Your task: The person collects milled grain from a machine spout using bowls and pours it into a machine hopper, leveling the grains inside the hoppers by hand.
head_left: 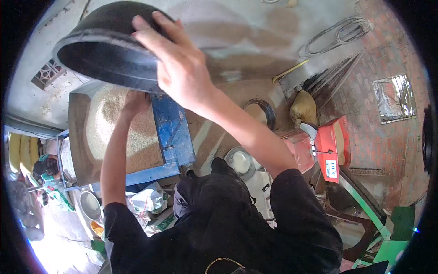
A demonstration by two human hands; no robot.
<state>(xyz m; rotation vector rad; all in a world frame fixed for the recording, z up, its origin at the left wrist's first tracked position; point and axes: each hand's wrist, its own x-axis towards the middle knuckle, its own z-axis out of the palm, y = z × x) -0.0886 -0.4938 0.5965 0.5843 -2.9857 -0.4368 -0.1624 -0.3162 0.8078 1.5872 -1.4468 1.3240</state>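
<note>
My right hand (185, 68) grips the rim of a large black basin (109, 27), with its thumb and fingers on either side of the edge. The basin is raised and tilted, its mouth turned down toward a metal hopper with a blue side (172, 130). Pale grain (102, 123) lies heaped inside the hopper. My left hand (137, 101) reaches down over the grain, just below the basin. The basin's lower edge and shadow hide its fingers, so whether it holds anything does not show.
A red hopper (332, 150) on a green frame stands to the right. Near it, a tan sack (303, 108) leans by the wall. Metal bowls (239, 162) and white bags (149, 199) sit around my legs. Another person (47, 166) is at the far left.
</note>
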